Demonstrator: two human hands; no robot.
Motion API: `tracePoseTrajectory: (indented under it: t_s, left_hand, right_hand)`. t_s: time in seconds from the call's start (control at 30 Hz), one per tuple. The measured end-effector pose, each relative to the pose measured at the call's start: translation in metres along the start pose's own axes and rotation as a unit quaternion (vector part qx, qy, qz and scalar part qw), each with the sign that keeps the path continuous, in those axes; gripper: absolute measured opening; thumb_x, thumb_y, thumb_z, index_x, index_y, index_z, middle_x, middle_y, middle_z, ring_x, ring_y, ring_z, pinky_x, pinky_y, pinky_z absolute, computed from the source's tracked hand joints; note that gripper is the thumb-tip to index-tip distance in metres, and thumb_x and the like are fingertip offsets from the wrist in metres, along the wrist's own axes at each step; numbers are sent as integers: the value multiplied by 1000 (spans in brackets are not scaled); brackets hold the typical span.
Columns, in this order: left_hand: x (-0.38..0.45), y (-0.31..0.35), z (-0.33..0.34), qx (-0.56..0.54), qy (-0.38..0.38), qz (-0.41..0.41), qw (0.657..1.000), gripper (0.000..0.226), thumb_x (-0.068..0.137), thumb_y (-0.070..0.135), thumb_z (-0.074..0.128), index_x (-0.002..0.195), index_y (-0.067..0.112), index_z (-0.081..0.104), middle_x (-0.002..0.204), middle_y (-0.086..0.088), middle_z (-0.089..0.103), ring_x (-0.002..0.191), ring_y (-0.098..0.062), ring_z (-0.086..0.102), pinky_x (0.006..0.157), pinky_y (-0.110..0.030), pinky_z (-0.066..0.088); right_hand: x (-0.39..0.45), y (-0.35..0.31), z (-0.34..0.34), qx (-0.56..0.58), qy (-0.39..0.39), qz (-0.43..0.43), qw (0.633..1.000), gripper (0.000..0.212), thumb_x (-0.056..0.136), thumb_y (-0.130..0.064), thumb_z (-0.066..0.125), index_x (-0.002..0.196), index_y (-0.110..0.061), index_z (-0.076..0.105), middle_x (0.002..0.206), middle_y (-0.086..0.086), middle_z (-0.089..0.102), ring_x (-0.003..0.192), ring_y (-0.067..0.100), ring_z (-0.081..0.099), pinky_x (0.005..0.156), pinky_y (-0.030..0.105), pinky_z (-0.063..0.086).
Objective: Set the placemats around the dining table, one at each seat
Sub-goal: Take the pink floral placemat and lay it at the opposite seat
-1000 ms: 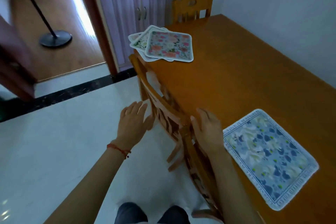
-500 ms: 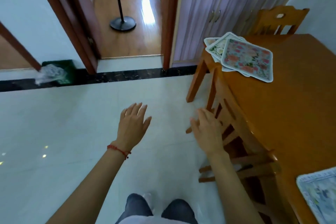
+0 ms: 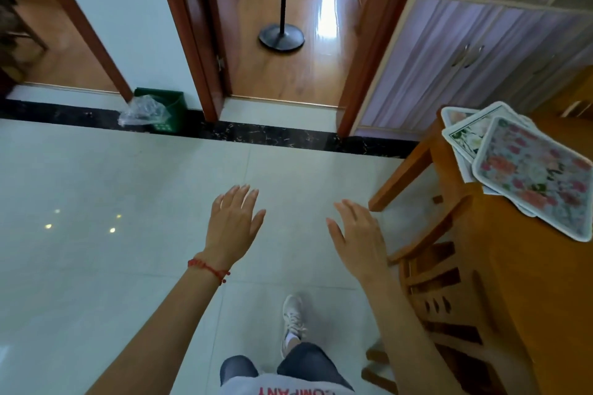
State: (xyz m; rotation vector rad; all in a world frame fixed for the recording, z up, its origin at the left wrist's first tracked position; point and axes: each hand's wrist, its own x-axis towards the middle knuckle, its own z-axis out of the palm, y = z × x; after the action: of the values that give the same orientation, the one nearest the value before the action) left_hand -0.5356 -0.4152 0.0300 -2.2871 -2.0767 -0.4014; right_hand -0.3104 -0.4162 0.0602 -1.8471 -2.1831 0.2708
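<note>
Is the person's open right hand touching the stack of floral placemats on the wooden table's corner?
Apart. The head view shows the right hand over pale floor tiles, with the wooden chair between it and the placemat stack.

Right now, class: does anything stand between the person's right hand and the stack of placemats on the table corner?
The right hand is empty and open over the floor. Between it and the stack of placemats rises the wooden chair back, pushed against the table. Reaching over its top rail looks unobstructed.

Placemat stack (image 3: 532,170): lower mats mostly covered by top floral one. Dining table (image 3: 526,266) cut off at right edge; seats beyond unseen.
</note>
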Motion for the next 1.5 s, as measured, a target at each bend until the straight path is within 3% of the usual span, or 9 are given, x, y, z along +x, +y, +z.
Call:
tracePoseTrajectory:
  t_s: [0.17, 0.37, 0.5, 0.7, 0.87, 1.07, 1.2, 1.4, 1.5]
  left_hand:
    - [62, 4, 14, 17, -14, -7, 1000, 43, 72, 21, 75, 109, 1, 63, 109, -20, 67, 102, -38, 63, 82, -52, 50]
    - [130, 4, 23, 32, -11, -9, 999, 45, 69, 22, 77, 107, 2, 64, 107, -19, 68, 100, -37, 64, 80, -52, 51]
    - [179, -5, 37, 23, -16, 6, 1000, 45, 69, 23, 77, 107, 3, 64, 108, -18, 68, 101, -36, 64, 80, -51, 51]
    - [269, -26, 61, 10, -29, 44, 999, 41, 75, 26, 73, 108, 2, 64, 109, -19, 68, 101, -36, 64, 82, -52, 51]
    - [344, -37, 70, 12, -63, 97, 993, 49, 86, 38, 36, 110, 5, 64, 112, -15, 67, 105, -33, 63, 84, -47, 51]
    - [413, -20, 86, -11, -44, 170, 984, 42, 79, 29, 67, 112, 3, 63, 113, -17, 66, 107, -35, 62, 87, -51, 49]
    - [451, 9, 98, -24, -53, 218, 974, 40, 81, 30, 65, 113, 5, 62, 114, -16, 66, 108, -35, 61, 89, -49, 48]
    - [499, 78, 106, -44, -116, 293, 948, 50, 88, 39, 32, 115, 7, 61, 117, -14, 65, 111, -33, 59, 91, -45, 48]
    - [520, 119, 114, -53, -126, 337, 932, 61, 96, 45, 17, 115, 7, 60, 118, -14, 64, 111, -34, 59, 90, -46, 49]
  right_hand:
    - [68, 31, 0, 6, 2, 3, 1000, 48, 91, -40, 34, 112, -6, 61, 111, 13, 66, 103, 28, 63, 89, 39, 48]
    - [140, 54, -2, 13, 5, 12, 1000, 43, 91, -37, 40, 110, -5, 63, 108, 14, 67, 100, 30, 64, 86, 40, 50]
    - [186, 58, 2, 9, 28, 6, 1000, 68, 95, -49, 13, 108, -6, 63, 105, 13, 69, 96, 28, 66, 82, 39, 52]
    - [264, 63, 17, 14, 46, 35, 998, 71, 95, -50, 10, 107, -5, 64, 103, 14, 69, 93, 29, 67, 79, 40, 54]
    - [319, 61, 17, 12, 74, 73, 995, 71, 96, -48, 10, 102, -5, 66, 100, 13, 70, 87, 28, 68, 76, 40, 54]
    - [351, 83, 15, 14, 95, 142, 985, 68, 96, -48, 14, 104, -4, 65, 103, 14, 69, 94, 29, 66, 80, 40, 53]
    - [362, 111, 7, 10, 96, 203, 974, 67, 96, -47, 15, 101, -4, 66, 100, 14, 70, 91, 30, 67, 77, 41, 55]
    - [363, 166, -12, 2, 108, 278, 954, 57, 95, -42, 17, 111, -7, 59, 113, 15, 63, 102, 32, 60, 86, 42, 49]
    - [358, 193, -23, 7, 147, 335, 931, 47, 89, -34, 30, 107, -3, 60, 105, 19, 64, 90, 37, 62, 77, 46, 53]
